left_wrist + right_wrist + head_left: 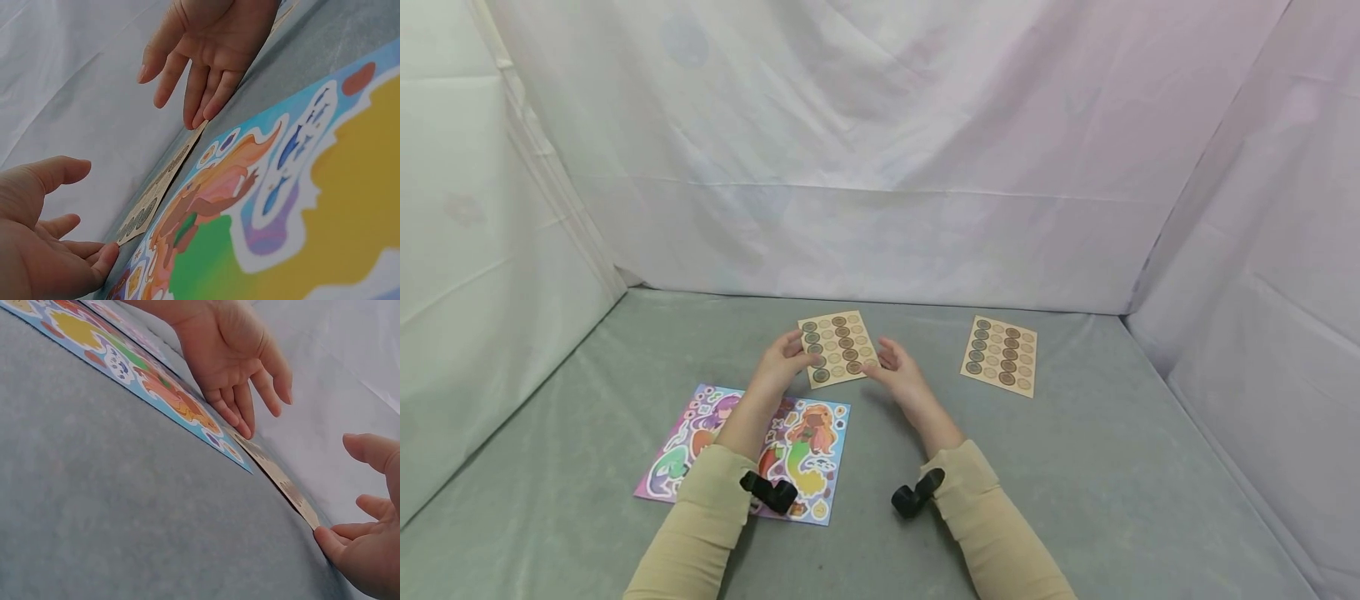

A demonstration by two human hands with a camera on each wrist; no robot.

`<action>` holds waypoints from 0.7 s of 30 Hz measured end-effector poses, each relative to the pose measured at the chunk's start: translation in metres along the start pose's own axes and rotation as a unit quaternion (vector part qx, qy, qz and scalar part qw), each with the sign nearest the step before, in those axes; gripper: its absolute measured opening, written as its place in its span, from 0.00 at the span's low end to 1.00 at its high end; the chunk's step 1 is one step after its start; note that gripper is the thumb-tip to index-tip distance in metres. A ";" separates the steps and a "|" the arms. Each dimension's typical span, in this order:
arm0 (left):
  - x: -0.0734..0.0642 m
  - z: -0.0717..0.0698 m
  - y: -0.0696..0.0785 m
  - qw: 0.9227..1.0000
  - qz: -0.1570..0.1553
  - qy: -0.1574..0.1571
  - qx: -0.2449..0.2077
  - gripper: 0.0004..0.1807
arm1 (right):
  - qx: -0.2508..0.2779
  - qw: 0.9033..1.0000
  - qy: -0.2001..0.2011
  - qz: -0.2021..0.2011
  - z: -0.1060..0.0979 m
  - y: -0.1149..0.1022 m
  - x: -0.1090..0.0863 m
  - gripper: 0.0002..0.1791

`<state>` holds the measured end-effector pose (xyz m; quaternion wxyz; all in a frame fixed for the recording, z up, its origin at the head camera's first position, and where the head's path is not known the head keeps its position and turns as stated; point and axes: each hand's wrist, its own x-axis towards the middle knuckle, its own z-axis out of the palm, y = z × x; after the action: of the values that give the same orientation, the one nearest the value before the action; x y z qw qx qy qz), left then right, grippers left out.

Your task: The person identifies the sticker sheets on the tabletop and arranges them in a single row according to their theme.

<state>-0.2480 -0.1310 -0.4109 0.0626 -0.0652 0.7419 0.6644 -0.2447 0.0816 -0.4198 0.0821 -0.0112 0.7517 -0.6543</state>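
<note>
A tan sheet of round stickers [839, 346], with rows of dark and light circles, lies on the grey surface between both hands. My left hand [784, 363] is at its left edge, and in the left wrist view its lower fingertips touch a corner of the sheet. At the opposite edge my right hand [904, 382] has its lower fingers against the sheet, its thumb held apart. Neither hand is curled round the sheet. Under my left forearm lies a bright mermaid sticker sheet [831, 425], partly hidden by the arm.
A second tan sheet of round stickers [1000, 356] lies to the right, slightly tilted. White curtains [880, 233] hang at the back and on both sides of the grey cloth-covered table [1112, 483].
</note>
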 end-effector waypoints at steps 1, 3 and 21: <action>0.001 0.000 0.000 1.000 0.001 0.000 -0.004 0.42 | 0.007 1.000 0.001 0.000 0.000 -0.001 0.000 0.37; 0.002 0.000 -0.001 1.000 0.000 0.002 -0.011 0.42 | 0.020 1.000 0.005 0.001 -0.001 -0.001 0.000 0.37; 0.005 -0.002 -0.003 0.996 -0.010 0.041 -0.078 0.38 | 0.069 0.997 0.031 0.014 -0.002 0.004 0.004 0.35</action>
<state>-0.2523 -0.1335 -0.4144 0.0334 -0.1040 0.6892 0.7163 -0.2484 0.0839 -0.4241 0.0688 0.0257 0.7068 -0.7036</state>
